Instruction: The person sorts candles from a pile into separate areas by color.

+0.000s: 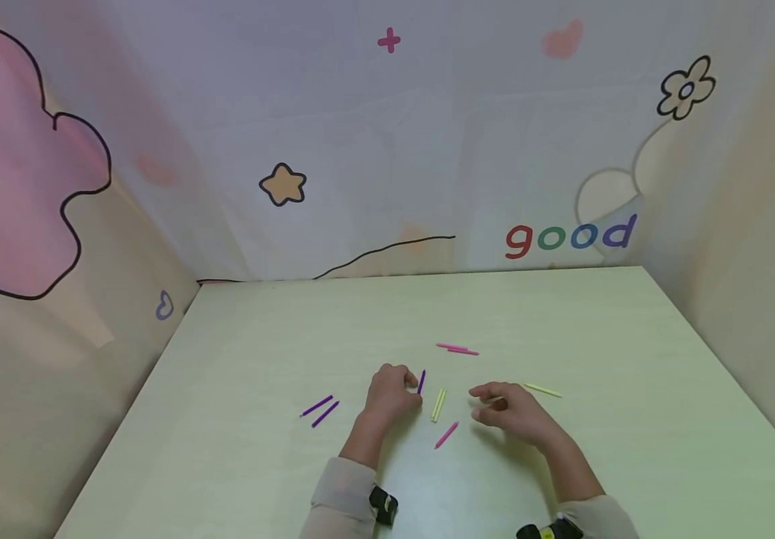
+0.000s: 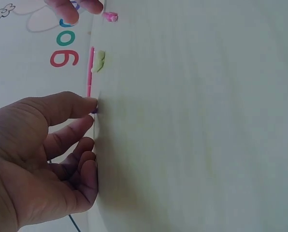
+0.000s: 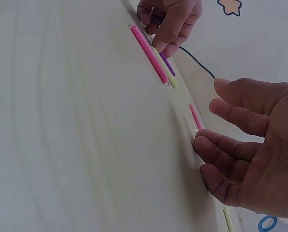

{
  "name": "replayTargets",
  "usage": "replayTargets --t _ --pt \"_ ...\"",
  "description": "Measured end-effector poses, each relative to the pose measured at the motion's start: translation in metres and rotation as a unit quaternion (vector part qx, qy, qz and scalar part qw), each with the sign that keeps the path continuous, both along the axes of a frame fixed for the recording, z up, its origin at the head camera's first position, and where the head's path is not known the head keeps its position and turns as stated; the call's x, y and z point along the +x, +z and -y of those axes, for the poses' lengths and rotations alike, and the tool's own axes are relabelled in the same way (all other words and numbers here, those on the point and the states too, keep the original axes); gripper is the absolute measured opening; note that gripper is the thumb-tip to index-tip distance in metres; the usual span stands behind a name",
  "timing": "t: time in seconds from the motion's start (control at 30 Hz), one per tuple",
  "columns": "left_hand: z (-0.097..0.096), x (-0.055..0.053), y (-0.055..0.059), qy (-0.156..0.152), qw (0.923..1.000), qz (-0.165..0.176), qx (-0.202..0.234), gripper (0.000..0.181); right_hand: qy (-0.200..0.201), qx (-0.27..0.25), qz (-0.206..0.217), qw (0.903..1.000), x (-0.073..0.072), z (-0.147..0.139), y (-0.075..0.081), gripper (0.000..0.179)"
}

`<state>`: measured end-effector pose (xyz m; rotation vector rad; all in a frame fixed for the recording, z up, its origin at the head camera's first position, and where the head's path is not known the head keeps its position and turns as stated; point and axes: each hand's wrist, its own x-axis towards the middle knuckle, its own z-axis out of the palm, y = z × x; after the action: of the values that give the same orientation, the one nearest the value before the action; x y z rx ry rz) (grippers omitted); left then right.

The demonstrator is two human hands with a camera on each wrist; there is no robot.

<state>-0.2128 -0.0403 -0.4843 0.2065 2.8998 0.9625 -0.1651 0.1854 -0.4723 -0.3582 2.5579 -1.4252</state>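
My left hand [image 1: 390, 395] pinches a thin purple stick [image 1: 421, 382] between thumb and index finger, low over the table. In the left wrist view only a bit of that purple stick shows at the fingertips. Just to its right lie two yellow-green sticks [image 1: 439, 405] side by side, and nearer me a slanting pink stick [image 1: 446, 436], whose ends look like clear wrapping in the right wrist view. My right hand [image 1: 511, 412] hovers right of these sticks with relaxed, parted fingers and nothing between them.
Two purple sticks [image 1: 320, 408] lie left of my left hand. Farther back are two pink sticks [image 1: 457, 349], close together. Another yellow-green stick [image 1: 543, 390] lies beyond my right hand. Printed cloth walls [image 1: 387, 150] stand along the pale table's [image 1: 259, 329] back and sides.
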Motion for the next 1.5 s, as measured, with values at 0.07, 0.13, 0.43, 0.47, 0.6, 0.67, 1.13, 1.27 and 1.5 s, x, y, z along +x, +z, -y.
replayTargets --t 0.07,0.13,0.43,0.47,0.6,0.67,1.13,1.27,1.5 --pt "0.000 0.000 0.001 -0.004 1.0000 -0.006 -0.002 0.018 0.010 0.002 -0.008 0.9999 0.000 0.001 0.000 0.034" --pt "0.000 0.001 0.002 -0.004 1.0000 -0.008 -0.002 0.017 0.017 0.003 -0.014 0.9998 -0.001 0.002 0.000 0.034" --pt "-0.002 0.002 0.004 0.022 0.9995 0.010 0.018 0.021 0.062 0.002 -0.017 0.9979 -0.004 0.011 0.000 0.038" --pt "-0.002 0.002 0.004 0.025 0.9995 0.010 0.019 0.020 0.068 0.003 -0.018 0.9975 -0.005 0.012 0.000 0.039" --pt "-0.001 0.000 0.001 0.038 0.9989 0.014 0.025 0.017 0.077 0.012 -0.005 0.9970 -0.006 0.014 -0.002 0.040" --pt "-0.001 0.001 0.000 0.042 0.9986 0.017 0.028 0.016 0.075 0.017 0.008 0.9970 -0.007 0.014 -0.003 0.040" --pt "-0.002 0.000 0.000 0.044 0.9988 0.006 0.022 0.013 0.090 0.045 0.015 0.9948 -0.012 0.017 -0.008 0.034" --pt "-0.002 0.001 0.001 0.041 0.9991 -0.004 0.013 0.011 0.096 0.054 0.001 0.9940 -0.015 0.018 -0.008 0.030" --pt "-0.003 0.002 0.002 0.035 0.9992 -0.020 -0.005 0.010 0.087 0.062 0.014 0.9942 -0.016 0.018 -0.004 0.027"
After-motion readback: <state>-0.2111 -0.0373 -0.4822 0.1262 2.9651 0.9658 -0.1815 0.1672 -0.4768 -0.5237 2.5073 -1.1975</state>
